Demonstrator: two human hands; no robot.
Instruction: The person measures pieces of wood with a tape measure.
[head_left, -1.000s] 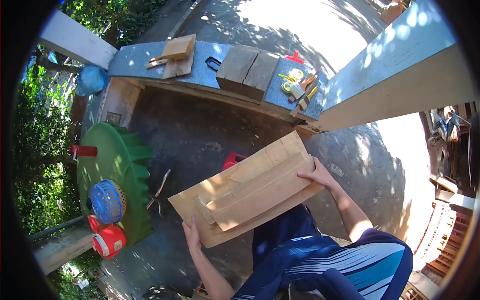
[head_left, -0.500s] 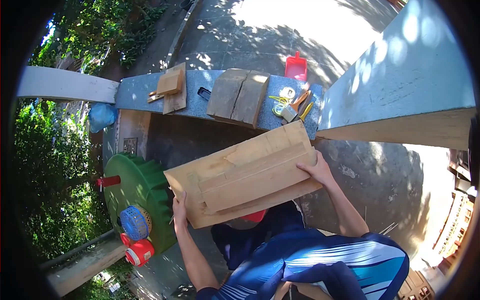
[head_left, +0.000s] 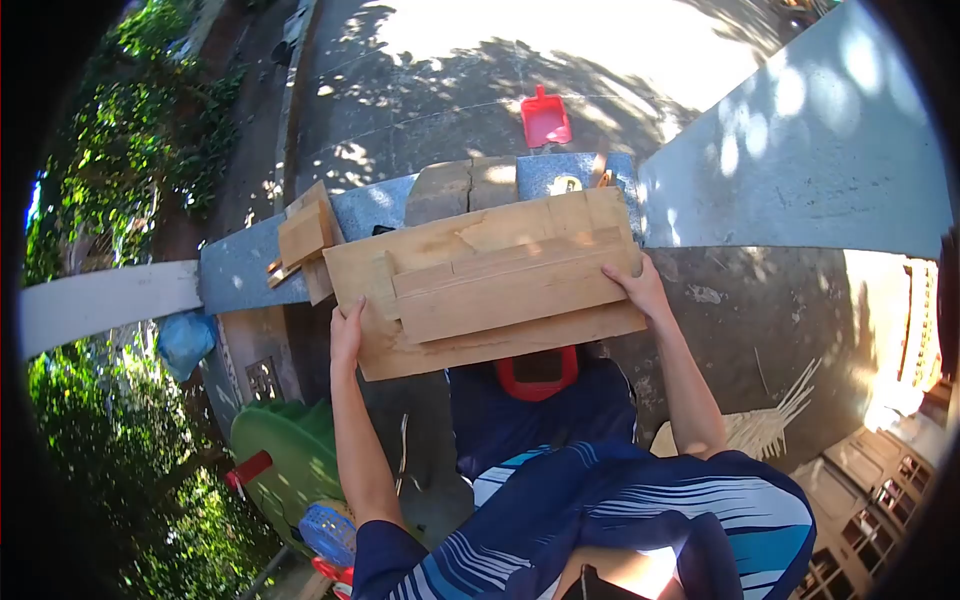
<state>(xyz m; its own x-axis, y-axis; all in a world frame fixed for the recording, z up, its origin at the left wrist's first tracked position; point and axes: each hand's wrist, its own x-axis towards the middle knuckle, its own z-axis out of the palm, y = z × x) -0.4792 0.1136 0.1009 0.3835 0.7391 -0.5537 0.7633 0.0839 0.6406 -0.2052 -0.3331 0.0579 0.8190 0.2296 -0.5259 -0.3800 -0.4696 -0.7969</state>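
Wide pale wooden board stack (head_left: 487, 285) carried flat, left hand (head_left: 347, 330) and right hand (head_left: 640, 288) clamped on opposite ends for balance, near grey stone tabletop (head_left: 240, 270).

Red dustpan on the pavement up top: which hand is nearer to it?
Right. The right hand grips the right end of the wooden boards, below and slightly right of the red dustpan. The left hand holds the boards' left end, farther down and left.
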